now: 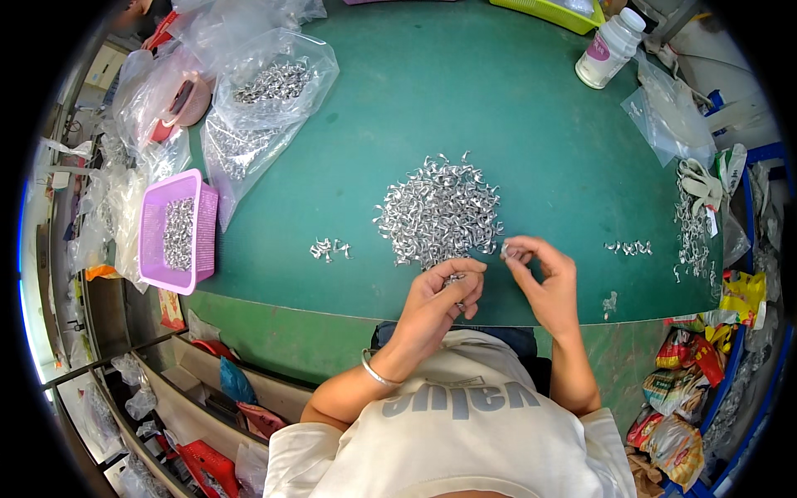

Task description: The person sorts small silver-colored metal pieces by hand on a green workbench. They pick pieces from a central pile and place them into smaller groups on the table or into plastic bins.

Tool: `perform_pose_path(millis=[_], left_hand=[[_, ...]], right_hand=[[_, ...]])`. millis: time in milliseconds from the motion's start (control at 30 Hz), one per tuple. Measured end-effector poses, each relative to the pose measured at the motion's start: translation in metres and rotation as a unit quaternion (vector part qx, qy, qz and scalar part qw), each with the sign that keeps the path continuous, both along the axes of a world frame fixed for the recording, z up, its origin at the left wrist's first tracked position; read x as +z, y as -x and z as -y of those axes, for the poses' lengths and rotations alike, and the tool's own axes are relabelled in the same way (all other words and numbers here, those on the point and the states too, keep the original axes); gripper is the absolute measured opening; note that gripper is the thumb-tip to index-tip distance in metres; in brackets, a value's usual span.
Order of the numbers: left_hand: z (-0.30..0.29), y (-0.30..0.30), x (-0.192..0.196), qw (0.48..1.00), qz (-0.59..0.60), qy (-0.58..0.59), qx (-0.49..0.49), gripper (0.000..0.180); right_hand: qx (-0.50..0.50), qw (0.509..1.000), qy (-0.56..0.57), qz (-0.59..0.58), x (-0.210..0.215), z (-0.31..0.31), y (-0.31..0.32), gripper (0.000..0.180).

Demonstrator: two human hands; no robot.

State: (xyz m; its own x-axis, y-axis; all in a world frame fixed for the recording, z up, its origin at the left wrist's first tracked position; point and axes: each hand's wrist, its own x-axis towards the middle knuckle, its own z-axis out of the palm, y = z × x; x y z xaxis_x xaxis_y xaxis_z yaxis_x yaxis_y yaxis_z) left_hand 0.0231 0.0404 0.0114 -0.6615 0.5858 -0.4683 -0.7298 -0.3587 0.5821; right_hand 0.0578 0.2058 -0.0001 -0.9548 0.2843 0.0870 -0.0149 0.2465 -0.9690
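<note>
Small curved metal pieces are heaped in a central pile (440,212) on the green table (540,108), just beyond both hands. Several metal pieces (459,305) are enclosed by the curled fingers of the left hand (440,292); their exact count cannot be told. A single small piece (504,251) appears to be pinched between the thumb and forefinger of the right hand (544,278). Two small groups are laid well apart from the pile: a left group (330,248) and a right group (628,247). Pieces may be dropped from the left hand if its curl is loosened, and because it is held close to the near table edge, they could be lost to the floor (274,324). Neighbouring pieces may be dragged out together if their curved ends are interlocked. The groups could be scattered or mixed if either is brushed by a forearm.
</note>
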Motion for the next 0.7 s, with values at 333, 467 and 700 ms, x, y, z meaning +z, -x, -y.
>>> perform_pose_path(millis=[333,467,700], left_hand=[[-0.003,-0.001,0.006,0.998,-0.04,0.055,-0.015,0.008],[0.001,-0.001,0.006,0.998,-0.06,0.023,-0.028,0.009],[0.004,-0.001,0.009,0.997,-0.055,-0.02,-0.043,0.01]], right_hand=[[0.058,0.993,0.095,0.026,0.025,0.014,-0.014,0.02],[0.04,0.976,0.21,0.028,0.024,0.016,-0.017,0.02],[0.052,0.987,0.152,-0.02,0.027,0.019,-0.018,0.015]])
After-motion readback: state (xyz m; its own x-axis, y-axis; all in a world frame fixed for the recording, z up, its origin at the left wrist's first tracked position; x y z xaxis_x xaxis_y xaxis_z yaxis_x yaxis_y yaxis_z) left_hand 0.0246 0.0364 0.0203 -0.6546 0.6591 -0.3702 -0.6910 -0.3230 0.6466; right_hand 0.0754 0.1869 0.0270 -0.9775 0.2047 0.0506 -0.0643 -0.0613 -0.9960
